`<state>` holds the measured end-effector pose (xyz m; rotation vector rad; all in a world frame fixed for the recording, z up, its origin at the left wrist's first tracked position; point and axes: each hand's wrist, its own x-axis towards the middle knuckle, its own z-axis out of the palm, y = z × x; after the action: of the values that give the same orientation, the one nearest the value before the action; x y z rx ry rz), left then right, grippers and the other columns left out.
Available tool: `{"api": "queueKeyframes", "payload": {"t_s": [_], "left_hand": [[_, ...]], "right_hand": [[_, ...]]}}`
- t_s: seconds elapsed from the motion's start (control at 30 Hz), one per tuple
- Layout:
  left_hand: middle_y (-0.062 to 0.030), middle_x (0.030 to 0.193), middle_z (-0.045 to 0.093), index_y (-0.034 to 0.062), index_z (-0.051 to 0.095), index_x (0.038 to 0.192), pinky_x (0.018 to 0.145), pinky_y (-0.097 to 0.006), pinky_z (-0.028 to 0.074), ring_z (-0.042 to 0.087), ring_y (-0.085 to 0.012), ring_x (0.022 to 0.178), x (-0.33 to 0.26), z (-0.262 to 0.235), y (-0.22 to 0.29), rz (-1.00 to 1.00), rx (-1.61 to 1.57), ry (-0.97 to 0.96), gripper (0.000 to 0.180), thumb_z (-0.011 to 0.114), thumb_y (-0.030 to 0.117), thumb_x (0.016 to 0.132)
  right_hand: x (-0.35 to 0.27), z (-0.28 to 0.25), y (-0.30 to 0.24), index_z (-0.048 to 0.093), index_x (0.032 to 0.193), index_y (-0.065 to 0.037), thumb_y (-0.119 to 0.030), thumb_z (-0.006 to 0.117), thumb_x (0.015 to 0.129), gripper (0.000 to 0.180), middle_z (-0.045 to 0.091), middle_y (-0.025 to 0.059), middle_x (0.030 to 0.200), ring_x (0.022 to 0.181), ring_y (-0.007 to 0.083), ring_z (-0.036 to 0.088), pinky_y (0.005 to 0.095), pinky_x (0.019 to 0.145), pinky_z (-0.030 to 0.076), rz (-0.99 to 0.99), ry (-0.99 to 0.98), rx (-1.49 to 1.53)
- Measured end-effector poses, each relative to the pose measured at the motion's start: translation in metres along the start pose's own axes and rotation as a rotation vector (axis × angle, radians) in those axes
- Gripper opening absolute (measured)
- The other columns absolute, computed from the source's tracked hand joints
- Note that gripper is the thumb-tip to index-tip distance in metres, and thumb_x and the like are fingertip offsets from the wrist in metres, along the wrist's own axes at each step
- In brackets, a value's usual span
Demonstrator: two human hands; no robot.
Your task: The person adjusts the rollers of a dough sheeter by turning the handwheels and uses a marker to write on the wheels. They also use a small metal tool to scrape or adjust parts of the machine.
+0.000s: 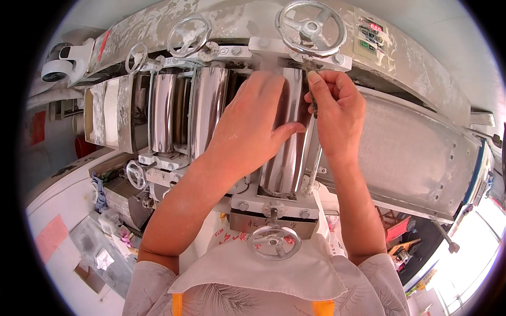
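Nearest my camera, the left hand (254, 120), thumb wide, lay over the polished roller (288, 155), whose long axis ran near to far; just off its right edge, the right hand (340, 116) pinched a thin dark piece (315, 108) I couldn't clearly identify.

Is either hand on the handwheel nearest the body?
No; the left hand and right hand are farther up, clear of that handwheel.
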<state>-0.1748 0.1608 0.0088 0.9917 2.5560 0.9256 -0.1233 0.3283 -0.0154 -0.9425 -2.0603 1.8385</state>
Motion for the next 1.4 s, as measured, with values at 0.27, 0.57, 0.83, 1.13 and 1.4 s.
{"api": "queueKeyframes", "payload": {"t_s": [0.27,0.57,0.83,1.13,1.4], "left_hand": [[-0.0206,0.145,0.057,0.0,0.057,0.145,0.107,-0.051,0.053,0.061,-0.0457,0.129,0.001,0.0,0.0,0.0,-0.001,-0.002,0.076,0.094,0.028,0.084],[-0.0205,0.145,0.056,-0.0002,0.056,0.146,0.106,-0.05,0.054,0.061,-0.0451,0.128,0.0,-0.001,0.001,-0.012,0.003,-0.012,0.076,0.092,0.031,0.087],[-0.0202,0.146,0.054,-0.0001,0.055,0.147,0.106,-0.05,0.054,0.061,-0.0446,0.128,-0.001,0.0,-0.001,-0.015,0.005,-0.019,0.077,0.091,0.033,0.087],[-0.0201,0.146,0.055,0.0003,0.055,0.148,0.107,-0.05,0.054,0.06,-0.0445,0.129,0.0,-0.001,0.0,-0.045,-0.002,-0.038,0.079,0.091,0.034,0.087],[-0.02,0.147,0.055,0.0004,0.055,0.148,0.108,-0.05,0.054,0.06,-0.0441,0.13,0.0,-0.001,0.001,-0.052,-0.005,-0.04,0.079,0.091,0.034,0.087]], "right_hand": [[0.003,-0.002,0.002,0.074,0.104,-0.001,-0.02,0.074,0.104,0.02,0.074,0.0052,0.077,0.069,0.0096,0.064,0.0292,0.066,0.051,-0.018,-0.003,0.027],[0.022,-0.033,-0.002,0.077,0.106,-0.006,0.001,0.079,0.091,0.016,0.069,0.0067,0.091,0.08,0.0258,0.065,0.0372,0.072,0.052,-0.848,0.153,-0.528],[0.052,-0.045,-0.004,0.079,0.107,-0.01,0.007,0.078,0.078,0.034,0.07,0.0026,0.098,0.092,0.0247,0.064,0.0387,0.085,0.05,-1.118,0.005,-0.678],[0.059,-0.04,0.0,0.08,0.107,-0.008,0.007,0.078,0.073,0.037,0.07,0.0026,0.098,0.092,0.0242,0.064,0.0386,0.084,0.051,-1.17,-0.01,-0.688],[0.06,-0.041,-0.001,0.08,0.106,-0.007,0.009,0.076,0.071,0.038,0.07,0.0034,0.098,0.091,0.0252,0.064,0.0388,0.082,0.052,-1.189,-0.009,-0.67]]}}
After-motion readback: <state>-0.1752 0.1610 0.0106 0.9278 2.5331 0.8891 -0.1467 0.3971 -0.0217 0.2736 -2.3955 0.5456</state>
